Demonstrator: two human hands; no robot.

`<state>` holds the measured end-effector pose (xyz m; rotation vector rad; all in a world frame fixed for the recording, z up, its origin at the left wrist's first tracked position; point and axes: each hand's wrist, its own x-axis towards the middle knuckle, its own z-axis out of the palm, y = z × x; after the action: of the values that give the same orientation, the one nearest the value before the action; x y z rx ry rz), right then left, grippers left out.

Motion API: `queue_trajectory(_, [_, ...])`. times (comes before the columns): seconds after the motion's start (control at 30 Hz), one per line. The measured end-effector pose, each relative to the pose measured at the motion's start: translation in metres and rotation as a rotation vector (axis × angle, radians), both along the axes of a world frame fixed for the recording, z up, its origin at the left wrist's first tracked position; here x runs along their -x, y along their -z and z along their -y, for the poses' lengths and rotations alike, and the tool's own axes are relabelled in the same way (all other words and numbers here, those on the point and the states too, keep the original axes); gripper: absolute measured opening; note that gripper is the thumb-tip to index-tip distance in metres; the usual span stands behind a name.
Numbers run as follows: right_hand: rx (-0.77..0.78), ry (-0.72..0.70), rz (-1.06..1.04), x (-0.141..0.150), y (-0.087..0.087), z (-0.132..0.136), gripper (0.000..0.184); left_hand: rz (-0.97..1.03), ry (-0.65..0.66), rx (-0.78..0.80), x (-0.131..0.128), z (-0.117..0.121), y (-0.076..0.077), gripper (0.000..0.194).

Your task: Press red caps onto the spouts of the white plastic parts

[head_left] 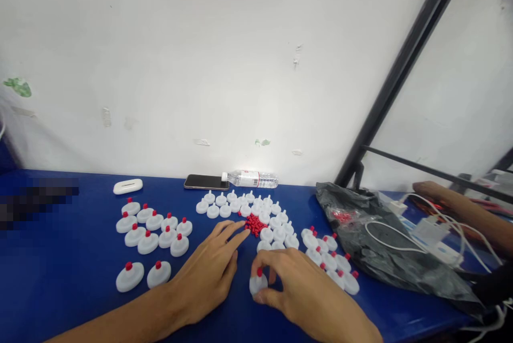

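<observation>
My right hand (304,284) pinches the rim of a white round squeeze-bottle lid (257,284) with a red tip cap (259,272), held just above the blue table. My left hand (212,263) reaches over the table with its fingers stretched out, the fingertips at the edge of a pile of small red caps (255,224). The thumb stays apart from the fingers. White lids with bare spouts (277,235) surround the pile behind and to the right. Lids with red caps on their spouts stand in a left group (148,242) and a right group (329,261).
At the wall lie a phone (206,182), a clear plastic bottle (256,179) on its side and a white oval device (127,186). A dark plastic bag (385,247), white cables and a metal frame (385,97) occupy the right. Another person's arm (460,215) is at far right.
</observation>
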<state>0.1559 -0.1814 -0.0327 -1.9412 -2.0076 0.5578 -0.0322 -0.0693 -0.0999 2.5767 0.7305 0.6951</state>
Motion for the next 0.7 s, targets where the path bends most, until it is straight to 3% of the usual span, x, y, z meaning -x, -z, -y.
queue_trajectory(0.17, [0.004, 0.031, 0.000, -0.003, -0.001, 0.003, 0.023, -0.221, -0.006, -0.035, -0.001, -0.004, 0.010, 0.061])
queue_trajectory(0.27, [-0.074, 0.037, 0.020, -0.006, -0.005, 0.003, 0.014, -0.232, 0.041, -0.045, -0.001, -0.004, 0.009, 0.060])
queue_trajectory(0.4, [-0.200, 0.122, 0.135, -0.018, -0.006, -0.003, 0.026, -0.242, 0.059, -0.051, 0.000, -0.003, 0.005, 0.056])
queue_trajectory(0.5, [-0.178, 0.180, 0.215, -0.025, -0.001, -0.012, 0.024, -0.266, 0.039, -0.023, -0.001, -0.001, -0.001, 0.053])
queue_trajectory(0.7, [-0.204, 0.124, 0.251, -0.020, 0.007, -0.023, 0.026, -0.245, 0.097, -0.010, -0.001, -0.001, -0.005, 0.062])
